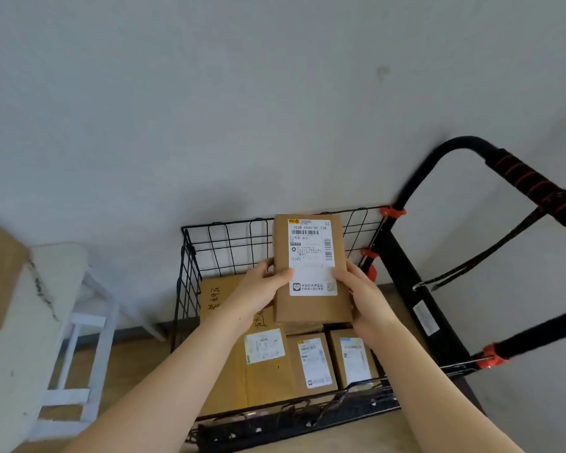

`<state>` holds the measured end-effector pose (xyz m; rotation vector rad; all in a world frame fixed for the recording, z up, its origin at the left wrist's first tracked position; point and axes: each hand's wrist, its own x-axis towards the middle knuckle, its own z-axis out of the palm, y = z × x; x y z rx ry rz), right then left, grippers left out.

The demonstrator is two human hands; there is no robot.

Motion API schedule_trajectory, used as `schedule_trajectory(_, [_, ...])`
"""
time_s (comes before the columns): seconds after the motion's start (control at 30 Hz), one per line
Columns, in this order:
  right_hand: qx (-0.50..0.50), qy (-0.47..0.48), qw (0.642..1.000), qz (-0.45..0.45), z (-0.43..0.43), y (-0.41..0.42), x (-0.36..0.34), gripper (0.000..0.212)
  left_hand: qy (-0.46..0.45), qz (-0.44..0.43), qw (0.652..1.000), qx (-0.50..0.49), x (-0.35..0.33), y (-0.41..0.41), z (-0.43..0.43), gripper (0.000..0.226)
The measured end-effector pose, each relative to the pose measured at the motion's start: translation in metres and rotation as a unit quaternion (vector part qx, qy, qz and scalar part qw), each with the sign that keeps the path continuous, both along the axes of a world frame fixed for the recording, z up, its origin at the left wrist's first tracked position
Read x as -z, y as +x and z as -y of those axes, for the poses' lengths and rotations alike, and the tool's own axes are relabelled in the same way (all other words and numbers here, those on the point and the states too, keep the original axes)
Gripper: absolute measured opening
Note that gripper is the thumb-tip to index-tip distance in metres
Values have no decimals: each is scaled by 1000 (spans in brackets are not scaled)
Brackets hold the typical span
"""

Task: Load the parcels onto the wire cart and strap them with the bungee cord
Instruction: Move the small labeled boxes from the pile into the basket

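Both hands, the left hand (264, 286) and right hand (361, 297), clamped the labelled parcel (311, 269) by its sides above the wire cart (190, 266), probably to lower it flat onto the boxes (314, 361) already loaded.

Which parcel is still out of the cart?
The tall parcel gripped by the left hand and right hand above the cart; the other parcels already lie flat inside.

Pale wall (209, 93), wooden floor (128, 364)
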<state>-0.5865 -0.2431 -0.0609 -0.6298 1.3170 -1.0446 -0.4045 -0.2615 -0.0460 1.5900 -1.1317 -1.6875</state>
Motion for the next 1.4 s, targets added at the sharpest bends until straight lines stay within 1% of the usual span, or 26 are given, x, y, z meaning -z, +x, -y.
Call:
schedule_trajectory(0.1, [7,12,1000,-18,22,-10,19,41,14,23,1000,7,18,-12,23,57])
schedule_trajectory(0.3, [34,49,997,-47,72,-21,52,31,26,57,998,33,55,-33,79,47])
schedule_trajectory(0.43, [24,73,994,-81,111,-34,96,24,25,99,994,48,90,-50,115,42])
schedule_trajectory(0.47, [20,80,993,-89,119,-37,109,25,26,111,992,55,101,-53,122,43])
schedule_trajectory(0.57, [11,106,989,-102,140,-43,155,37,52,129,988,63,145,-60,141,43])
schedule_trajectory(0.7, [-44,141,980,-131,160,-47,222,40,130,110,985,4,215,-62,147,40])
schedule_trajectory(0.77, [-78,157,974,-140,164,-46,249,38,163,103,981,-26,244,-64,143,39])
schedule_trajectory(0.83, [-92,175,970,-141,169,-47,271,32,182,105,977,-46,268,-68,140,39])
schedule_trajectory(0.87, [-91,182,969,-140,171,-47,281,33,184,105,976,-52,276,-71,139,39])
schedule_trajectory(0.93, [-96,193,967,-139,176,-47,295,37,187,99,976,-60,289,-75,139,40])
schedule_trajectory(1.07, [-105,207,963,-135,180,-50,310,35,185,95,976,-69,303,-82,142,43])
schedule_trajectory(1.23, [-89,254,959,-88,181,-58,323,42,180,119,975,-57,306,-94,150,49])
schedule_trajectory(1.4, [-122,258,955,-87,185,-62,324,34,186,143,971,-54,303,-100,154,49])
